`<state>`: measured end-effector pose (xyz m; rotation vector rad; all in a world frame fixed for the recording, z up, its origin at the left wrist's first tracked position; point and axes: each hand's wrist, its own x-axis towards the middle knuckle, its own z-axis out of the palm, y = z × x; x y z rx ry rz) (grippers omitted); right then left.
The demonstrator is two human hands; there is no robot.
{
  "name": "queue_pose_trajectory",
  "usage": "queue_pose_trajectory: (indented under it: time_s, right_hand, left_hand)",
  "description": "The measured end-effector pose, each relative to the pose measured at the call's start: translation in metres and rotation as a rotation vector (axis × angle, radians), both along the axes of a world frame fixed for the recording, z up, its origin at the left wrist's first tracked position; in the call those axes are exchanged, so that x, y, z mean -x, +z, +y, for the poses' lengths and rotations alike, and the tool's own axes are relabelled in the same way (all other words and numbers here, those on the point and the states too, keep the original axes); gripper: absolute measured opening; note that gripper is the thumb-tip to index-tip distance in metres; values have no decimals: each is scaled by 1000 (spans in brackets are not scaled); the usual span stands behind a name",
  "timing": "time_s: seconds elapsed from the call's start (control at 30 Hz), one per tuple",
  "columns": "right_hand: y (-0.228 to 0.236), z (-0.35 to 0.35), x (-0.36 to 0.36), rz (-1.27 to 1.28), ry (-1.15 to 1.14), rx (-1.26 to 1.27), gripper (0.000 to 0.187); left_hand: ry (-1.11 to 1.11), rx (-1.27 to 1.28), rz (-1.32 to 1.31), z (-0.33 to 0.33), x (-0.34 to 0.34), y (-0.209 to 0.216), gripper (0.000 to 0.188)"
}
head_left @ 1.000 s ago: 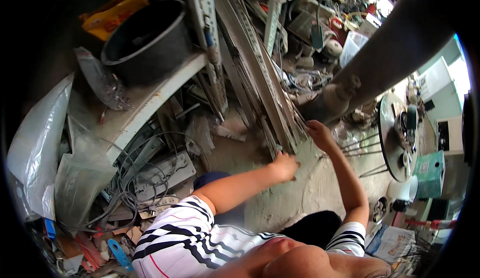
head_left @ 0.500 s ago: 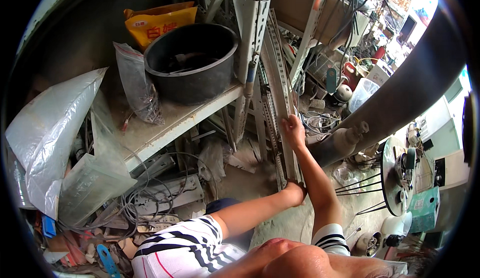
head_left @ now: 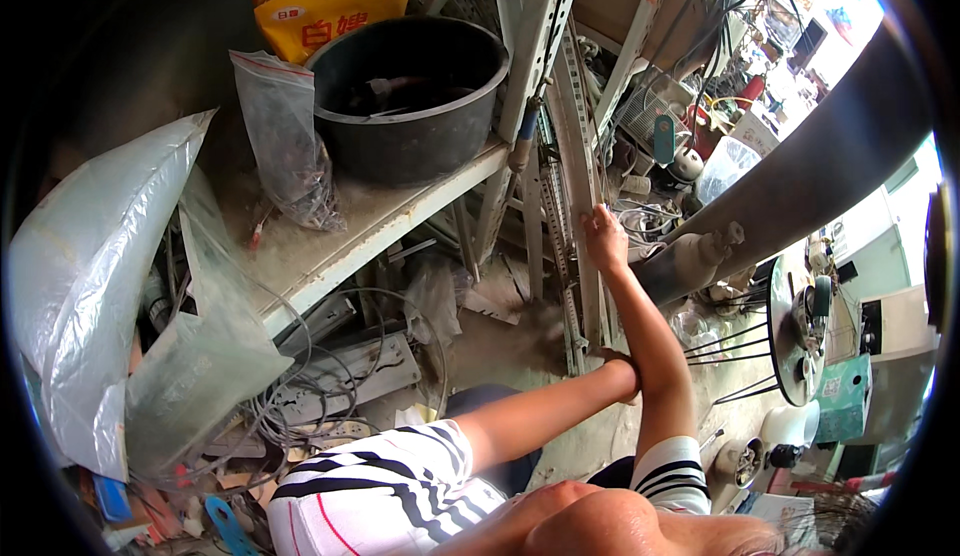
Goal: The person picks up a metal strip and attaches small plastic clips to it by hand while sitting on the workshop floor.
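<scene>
A long slotted metal angle bar point(head_left: 577, 146) leans upright beside the shelf frame, among other slotted bars. My right hand point(head_left: 606, 242) is closed at the bar's right edge, about midway up, with the fingertips against the metal. Lower down, my left hand point(head_left: 622, 372) curls at the bar's bottom end. My right forearm crosses in front of the left wrist and hides part of that hand. Left of the bars, a shelf point(head_left: 400, 211) carries a black round tub point(head_left: 410, 136), a clear zip bag point(head_left: 285, 146) of small dark parts and a yellow packet point(head_left: 330, 21).
Coiled grey cables point(head_left: 330, 356) and scrap lie below the shelf. Plastic-wrapped sheets point(head_left: 100, 286) stand at the left. On the right are a thick dark post point(head_left: 800, 176), a gas cylinder point(head_left: 695, 256), a round stool point(head_left: 785, 331) and a green box point(head_left: 842, 401).
The whole view has shifted a little, so the shelf and bars sit further right and higher. Both hands stay at the bar; the right hand's fingers look more closed.
</scene>
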<state>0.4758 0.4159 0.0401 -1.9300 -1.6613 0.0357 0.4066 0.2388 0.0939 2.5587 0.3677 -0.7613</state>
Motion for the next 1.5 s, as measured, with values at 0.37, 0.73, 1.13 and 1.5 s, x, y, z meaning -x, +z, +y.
queue_pose_trajectory:
  time_s: [0.37, 0.73, 1.13, 1.5]
  right_hand:
    - [1, -4, 2, -106, -14, -37, 23]
    - [17, 21, 27, 29, 37, -283, 24]
    - [3, 29, 32, 196, 53, -419, 18]
    - [-9, 20, -24, 445, 161, -410, 27]
  left_hand:
    - [-20, 132, 25, 11, 1, -13, 55]
    - [208, 15, -113, 18, 12, -29, 67]
    - [447, 8, 33, 54, 64, -91, 74]
    - [820, -40, 169, 45, 95, -46, 65]
